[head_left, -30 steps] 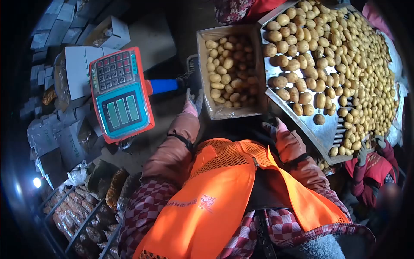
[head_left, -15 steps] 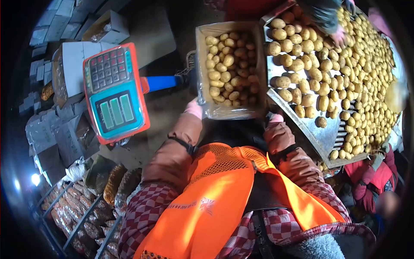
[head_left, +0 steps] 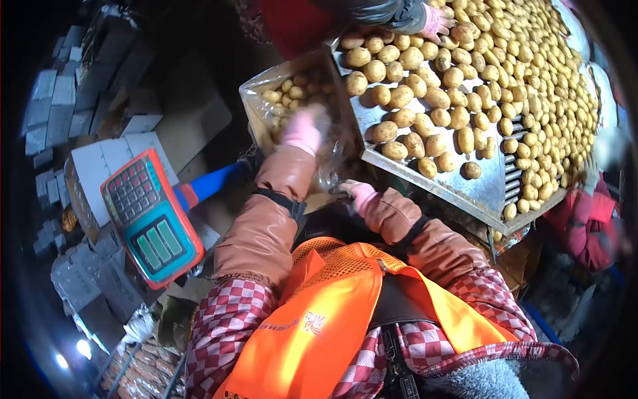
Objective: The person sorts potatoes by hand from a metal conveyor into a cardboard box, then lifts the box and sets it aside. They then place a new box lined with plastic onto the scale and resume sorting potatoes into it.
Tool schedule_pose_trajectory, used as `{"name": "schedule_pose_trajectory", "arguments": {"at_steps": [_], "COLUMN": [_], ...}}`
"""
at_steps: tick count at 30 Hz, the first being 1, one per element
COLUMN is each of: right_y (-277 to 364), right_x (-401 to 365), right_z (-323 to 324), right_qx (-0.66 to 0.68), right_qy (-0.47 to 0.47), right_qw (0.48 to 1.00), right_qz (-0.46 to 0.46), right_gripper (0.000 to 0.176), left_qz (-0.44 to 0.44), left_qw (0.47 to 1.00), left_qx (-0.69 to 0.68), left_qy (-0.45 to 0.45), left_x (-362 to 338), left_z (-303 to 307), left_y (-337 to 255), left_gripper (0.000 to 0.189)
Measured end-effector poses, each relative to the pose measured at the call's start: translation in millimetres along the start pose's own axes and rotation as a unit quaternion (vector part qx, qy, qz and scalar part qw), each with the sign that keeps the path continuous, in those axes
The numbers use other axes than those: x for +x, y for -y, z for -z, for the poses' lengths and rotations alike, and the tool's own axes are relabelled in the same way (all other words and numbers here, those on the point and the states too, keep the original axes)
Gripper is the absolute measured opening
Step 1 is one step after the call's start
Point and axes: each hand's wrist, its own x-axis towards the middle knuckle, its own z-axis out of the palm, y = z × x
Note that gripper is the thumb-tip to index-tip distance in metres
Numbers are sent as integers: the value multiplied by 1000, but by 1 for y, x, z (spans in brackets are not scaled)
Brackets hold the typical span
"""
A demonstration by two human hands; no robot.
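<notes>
A cardboard box lined with clear plastic holds potatoes and sits angled against the metal sorting table. Over the box opening reaches my left hand, in a pink glove; its fingers are smeared by motion, above the potatoes and the liner. My right hand, also gloved in pink, is closed at the near right corner of the box, with the liner bunched just beside it. Many potatoes lie spread on the table to the right.
A digital scale display on a blue post stands left of the box. Cartons are stacked farther left. Across the table, another person's gloved hand rests by the potatoes; a person in red is at the right.
My left hand has left the side of the box and moved over its opening. The box now sits tilted, its liner pulled over the right side. The view has shifted right.
</notes>
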Motion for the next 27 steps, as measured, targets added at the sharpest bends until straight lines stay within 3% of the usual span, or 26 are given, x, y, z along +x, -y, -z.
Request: {"name": "schedule_pose_trajectory", "arguments": {"at_steps": [1,2,4,7,8,9,11,14,15,17,18,19,20,21,22,24,25,26,27], "right_y": [11,-15,-11,-15,-25,-31,-23,-24,-22,-11,-1,-1,-6,-6,-2,6,-1,-17,-57], "right_x": [-10,-18,-34,-50,-54,-60,-76,-84,-83,-80,-78,-74,-70,-68,-65,-60,-54,-48,-38], "right_z": [17,6,13,18,13,11,22,20,23,32,39,40,37,34,35,38,35,28,15], "right_qx": [-73,-30,-34,-25,-23,-21,-6,15,20,29,32,8,-13,-35,-45,-68,-76,-63,-9], "right_qy": [6,-92,-127,-143,-158,-169,-166,-188,-183,-164,-144,-152,-160,-166,-164,-157,-148,-140,-132], "right_qw": [997,994,991,989,987,985,985,980,981,983,983,983,982,981,980,980,981,982,984], "right_qz": [-18,58,37,-4,-11,-17,-47,-61,-66,-72,-110,-106,-102,-97,-99,-102,-104,-107,-123], "right_gripper": [31,33,33,37,38,40,40,39,39,40,39,38,38,38,38,39,39,39,38], "left_qz": [56,117,137,220,284,227,257,196,227,189,105,88,126,165,90,-15,-68,-111,-107], "left_qw": [994,978,955,912,888,884,917,973,974,974,983,947,928,947,979,999,995,991,994], "left_qx": [70,128,230,344,337,385,220,120,-4,64,43,96,147,106,125,31,49,-16,6], "left_qy": [-61,-114,-125,21,134,138,211,4,24,103,147,294,319,256,135,-28,-61,-74,-21], "left_x": [23,46,84,145,169,166,196,134,102,72,45,33,15,-4,-26,-61,-78,-92,-111], "left_z": [13,26,43,38,33,34,31,26,44,1,-6,-3,-12,-4,6,4,14,17,30], "left_y": [3,6,4,41,53,56,96,69,33,57,49,33,28,17,7,-1,-15,-26,-46], "left_gripper": [25,28,54,79,82,74,53,31,28,28,30,34,35,37,44,46,35,38,38]}}
